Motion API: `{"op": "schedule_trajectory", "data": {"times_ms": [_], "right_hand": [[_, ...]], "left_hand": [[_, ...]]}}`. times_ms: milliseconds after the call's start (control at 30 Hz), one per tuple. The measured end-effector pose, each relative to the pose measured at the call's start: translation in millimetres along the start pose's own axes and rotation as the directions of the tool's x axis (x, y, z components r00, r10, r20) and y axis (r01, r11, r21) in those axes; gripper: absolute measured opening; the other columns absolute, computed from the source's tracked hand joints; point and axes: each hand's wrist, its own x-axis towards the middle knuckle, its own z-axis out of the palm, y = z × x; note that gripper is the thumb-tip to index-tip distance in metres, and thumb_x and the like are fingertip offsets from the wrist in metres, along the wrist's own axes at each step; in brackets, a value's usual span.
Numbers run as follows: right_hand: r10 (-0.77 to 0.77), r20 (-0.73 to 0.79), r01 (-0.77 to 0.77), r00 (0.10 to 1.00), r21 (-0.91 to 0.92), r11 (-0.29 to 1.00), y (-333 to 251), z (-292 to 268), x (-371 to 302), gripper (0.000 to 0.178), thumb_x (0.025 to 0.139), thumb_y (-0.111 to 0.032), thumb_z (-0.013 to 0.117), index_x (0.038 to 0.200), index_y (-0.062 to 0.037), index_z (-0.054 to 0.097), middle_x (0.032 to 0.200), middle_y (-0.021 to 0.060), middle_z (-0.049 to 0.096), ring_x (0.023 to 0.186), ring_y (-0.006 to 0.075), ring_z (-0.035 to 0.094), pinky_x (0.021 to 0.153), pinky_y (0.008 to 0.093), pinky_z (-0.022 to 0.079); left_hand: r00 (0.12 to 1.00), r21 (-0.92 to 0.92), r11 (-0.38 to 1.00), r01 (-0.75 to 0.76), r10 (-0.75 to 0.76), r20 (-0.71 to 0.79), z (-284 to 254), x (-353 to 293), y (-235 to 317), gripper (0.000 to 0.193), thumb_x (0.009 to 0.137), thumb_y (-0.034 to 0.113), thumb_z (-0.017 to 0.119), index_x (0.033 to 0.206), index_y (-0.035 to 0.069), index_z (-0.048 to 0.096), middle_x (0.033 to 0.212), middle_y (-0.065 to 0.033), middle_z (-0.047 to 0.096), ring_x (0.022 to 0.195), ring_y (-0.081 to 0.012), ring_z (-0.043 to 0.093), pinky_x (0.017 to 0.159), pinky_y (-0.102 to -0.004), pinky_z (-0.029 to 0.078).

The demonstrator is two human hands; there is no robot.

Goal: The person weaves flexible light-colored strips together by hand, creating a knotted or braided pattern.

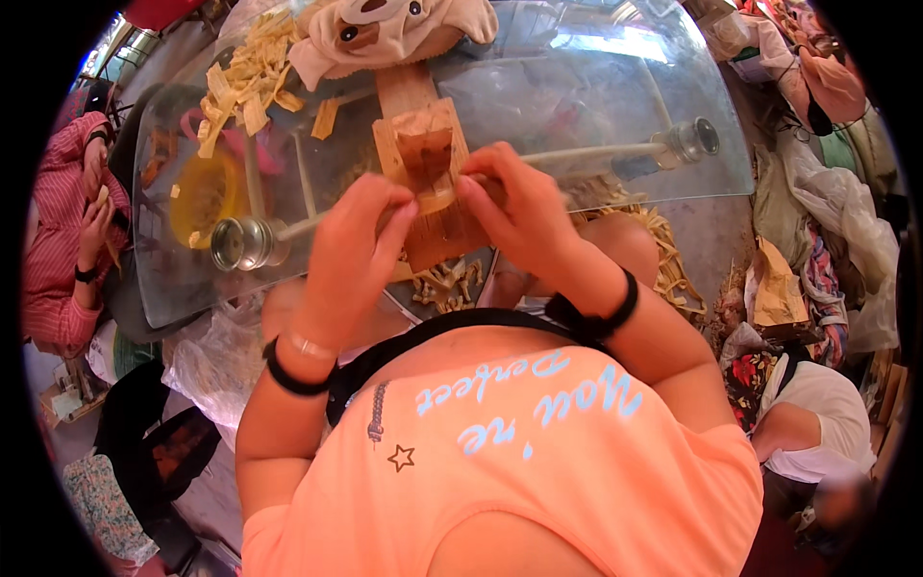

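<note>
A wooden jig [442, 236], a narrow board with a raised block [423, 135], lies at the near edge of the glass table, pointing toward me. A short pale yellow strip [438, 201] lies across it. My left hand [358, 240] is closed in a pinch at the strip's left end, with thumb and forefinger close together. At its right end my right hand [519, 212] pinches too, fingers curled and partly hiding what they hold. Both hands rest close to the jig's sides.
The glass tabletop [577, 106] carries a pile of yellow strips [252, 72] and a plush dog-faced cloth [394, 34]. A yellow basket [204, 197] shows through the glass. More strips [663, 250] hang by my right knee. Another person [77, 221] sits at the left; bags [836, 207] crowd the right.
</note>
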Motion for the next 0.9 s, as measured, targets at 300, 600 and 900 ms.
{"op": "schedule_trajectory", "data": {"times_ms": [300,600,900], "right_hand": [[-0.196,0.224,0.237,0.955,-0.177,0.955,-32,-27,-13,0.028,0.085,-0.018,0.075,0.109,-0.0081,0.066,0.098,0.0107,0.061,0.088,0.0290,0.058,0.078,0.0386,0.047],[-0.209,0.125,0.150,0.970,0.369,0.917,-62,-16,-34,0.025,0.093,-0.011,0.066,0.117,-0.0075,0.066,0.111,0.0090,0.058,0.092,0.0212,0.057,0.080,0.0348,0.048],[0.290,0.735,-0.157,0.613,-0.246,0.956,-88,-82,-50,0.039,0.105,-0.034,0.046,0.093,0.0001,0.061,0.065,0.0118,0.059,0.063,0.0281,0.061,0.062,0.0418,0.050]], "left_hand": [[0.936,-0.548,0.764,0.340,-0.329,0.123,0,-36,-3,0.018,0.101,0.010,0.055,0.118,0.005,0.054,0.097,-0.0010,0.062,0.080,-0.0062,0.056,0.066,-0.0223,0.044],[0.942,-0.727,0.601,0.331,-0.174,0.285,9,-35,62,0.052,0.101,0.023,0.061,0.145,0.007,0.038,0.089,-0.0010,0.064,0.068,-0.0031,0.052,0.058,-0.0183,0.038],[0.900,-0.293,0.955,-0.033,0.156,0.407,-2,-31,80,0.027,0.093,0.013,0.066,0.117,0.003,0.060,0.062,0.0019,0.044,0.058,-0.0061,0.036,0.053,-0.0234,0.032]]}}
